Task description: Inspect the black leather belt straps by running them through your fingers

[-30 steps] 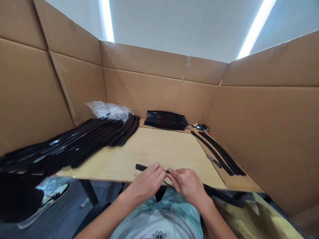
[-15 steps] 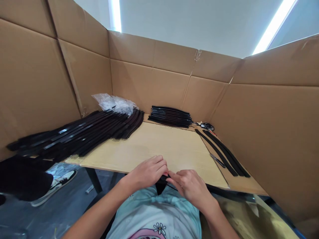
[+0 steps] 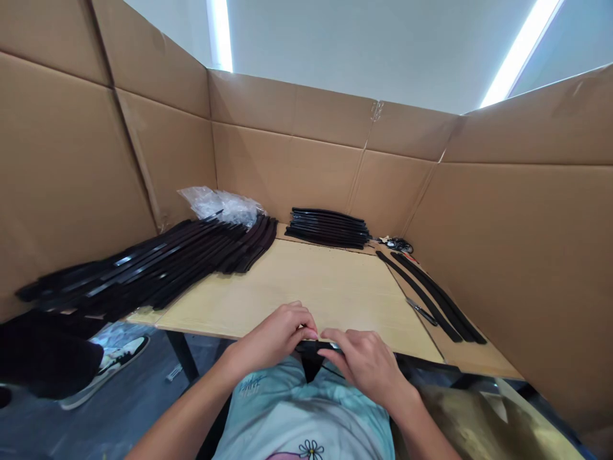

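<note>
At the near edge of the wooden table [image 3: 306, 281], my left hand [image 3: 278, 334] and my right hand [image 3: 366, 363] are both closed on one long black strip [image 3: 421, 365]. The strip's left end is pinched between the fingertips of both hands. Its remaining length runs to the right, below the table edge. A large pile of similar long black strips [image 3: 158, 268] lies to the left. A smaller neat stack of black strips [image 3: 329, 228] sits at the back by the cardboard wall.
Cardboard walls [image 3: 517, 243] enclose the table on three sides. Two black strips [image 3: 431, 294] and a small metal tool [image 3: 421, 311] lie at the right. A clear plastic bag [image 3: 220, 204] sits behind the big pile. Another person's shoe [image 3: 108, 370] shows on the floor at left.
Both hands have drawn the strip's left end back off the table toward my body. A second ago that end lay on the tabletop left of my left hand.
</note>
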{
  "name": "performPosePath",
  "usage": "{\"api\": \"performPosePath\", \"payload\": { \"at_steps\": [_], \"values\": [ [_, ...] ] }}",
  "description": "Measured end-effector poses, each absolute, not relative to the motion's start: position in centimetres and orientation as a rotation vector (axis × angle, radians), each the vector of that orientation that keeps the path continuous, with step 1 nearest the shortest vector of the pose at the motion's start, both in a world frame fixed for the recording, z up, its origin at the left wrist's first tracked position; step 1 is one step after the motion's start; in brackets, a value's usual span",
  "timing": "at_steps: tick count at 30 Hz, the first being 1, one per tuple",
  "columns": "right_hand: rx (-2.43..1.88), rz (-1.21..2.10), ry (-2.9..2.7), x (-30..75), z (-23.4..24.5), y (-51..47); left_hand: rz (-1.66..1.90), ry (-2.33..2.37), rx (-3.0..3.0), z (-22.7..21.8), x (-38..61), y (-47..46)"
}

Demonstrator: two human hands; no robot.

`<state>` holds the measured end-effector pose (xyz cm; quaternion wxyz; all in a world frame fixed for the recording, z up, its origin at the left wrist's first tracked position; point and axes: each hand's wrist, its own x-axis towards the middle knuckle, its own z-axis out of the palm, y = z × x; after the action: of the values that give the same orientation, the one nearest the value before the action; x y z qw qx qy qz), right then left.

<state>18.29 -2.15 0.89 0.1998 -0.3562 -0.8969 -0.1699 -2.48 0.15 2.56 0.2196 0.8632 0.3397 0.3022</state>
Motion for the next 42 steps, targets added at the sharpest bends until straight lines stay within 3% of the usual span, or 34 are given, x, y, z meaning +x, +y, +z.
{"api": "performPosePath", "payload": {
  "at_steps": [6,17,31,38,42],
  "values": [
    [-0.904,-0.552,-2.561,18.2,0.3,-1.5,0.722,1.001,2.161,2.3,-2.5,0.5],
    [-0.931,-0.273,-2.504,19.0,0.3,-0.7,0.606,0.939,1.772,2.1,-5.4,2.6],
    [-0.856,-0.214,-2.308,20.1,0.7,-0.6,0.566,0.991,1.904,1.4,-7.3,4.2],
    [-0.774,-0.104,-2.289,19.7,1.2,-1.7,0.822,0.478,1.769,1.0,-2.6,1.4],
    [-0.684,0.045,-2.212,19.5,1.7,-2.1,0.911,0.506,1.577,0.7,-0.9,0.2]
  ]
}}
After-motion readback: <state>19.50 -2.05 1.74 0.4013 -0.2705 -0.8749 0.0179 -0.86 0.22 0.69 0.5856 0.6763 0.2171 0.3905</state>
